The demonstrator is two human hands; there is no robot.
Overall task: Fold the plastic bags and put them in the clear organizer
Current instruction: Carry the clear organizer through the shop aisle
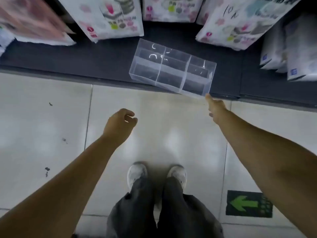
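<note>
Looking down past two bare forearms at a pale tiled floor [51, 117], a dark shelf [85, 60] runs beyond the fingertips, lined with printed packages [109, 18]. On its edge sits the clear organizer [171, 69], its compartments holding nothing, its near corner just beyond the right hand [216, 107], whose finger spread cannot be told. Well short of it, the left hand [120, 126] hangs loosely curled, holding nothing.

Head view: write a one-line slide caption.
Standing on a tiled floor, a person reaches both empty hands, left hand and right hand, toward an empty clear organizer on a dark shelf.
</note>
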